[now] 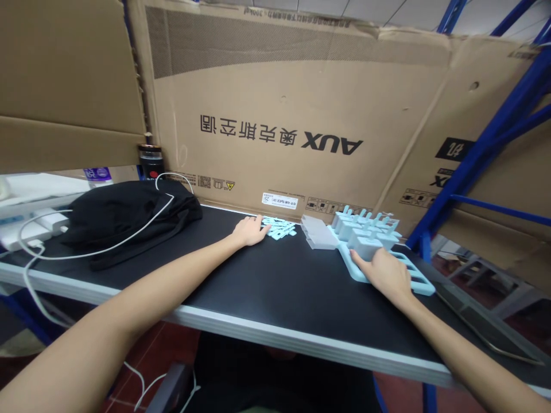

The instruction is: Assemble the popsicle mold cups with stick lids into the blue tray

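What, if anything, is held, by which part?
Cannot be told, grips hidden: the right hand is at the near side of the blue mold, the left hand at the blue sticks.

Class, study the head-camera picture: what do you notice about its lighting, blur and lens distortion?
Head view: soft light on the carton, no harsh glare on the black tabletop, darker beneath it; head view: the light-blue sticks by the left hand look slightly soft, as does the finest print on the white label; head view: apparent wide-angle stretch, the left forearm swelling toward the corner.
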`<state>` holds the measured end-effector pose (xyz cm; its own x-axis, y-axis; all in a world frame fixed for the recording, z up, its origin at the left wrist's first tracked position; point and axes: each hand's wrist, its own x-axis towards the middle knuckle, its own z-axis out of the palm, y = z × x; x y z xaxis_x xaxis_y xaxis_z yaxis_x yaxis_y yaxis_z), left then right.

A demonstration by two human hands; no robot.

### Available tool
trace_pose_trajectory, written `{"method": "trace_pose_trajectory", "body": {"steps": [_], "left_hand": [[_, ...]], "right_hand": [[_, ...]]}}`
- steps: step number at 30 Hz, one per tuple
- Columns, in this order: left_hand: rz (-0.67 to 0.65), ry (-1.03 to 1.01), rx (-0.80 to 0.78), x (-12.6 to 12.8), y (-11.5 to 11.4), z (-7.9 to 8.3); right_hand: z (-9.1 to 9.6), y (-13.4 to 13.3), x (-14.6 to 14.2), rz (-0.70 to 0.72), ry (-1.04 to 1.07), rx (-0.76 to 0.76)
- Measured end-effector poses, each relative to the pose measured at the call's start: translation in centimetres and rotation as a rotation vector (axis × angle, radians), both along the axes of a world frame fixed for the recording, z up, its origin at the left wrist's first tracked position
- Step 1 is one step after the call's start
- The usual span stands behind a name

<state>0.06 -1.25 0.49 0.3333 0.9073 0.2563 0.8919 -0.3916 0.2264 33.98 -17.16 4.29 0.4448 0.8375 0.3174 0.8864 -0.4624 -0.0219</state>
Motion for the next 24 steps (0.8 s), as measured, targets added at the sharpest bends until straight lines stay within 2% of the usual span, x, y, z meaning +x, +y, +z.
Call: {"method": "trace_pose_trajectory", "body": {"steps": [12,18,24], "left_hand": [[-0.237,-0.007,-0.119,-0.2,1.2,-0.5],[-0.282,-0.027,-0.173,-0.6,1.0,-0.4],[-0.286,-0.062,-0.168,-0.8,0.6,-0.2]], "right_hand": [[0.0,0.3,0.3,0.007,0.032,-0.002],[0.0,0.0,0.1,0.03,-0.012,0.018],[0.0,0.2,0.2,0.027,0.022,-0.041]]}}
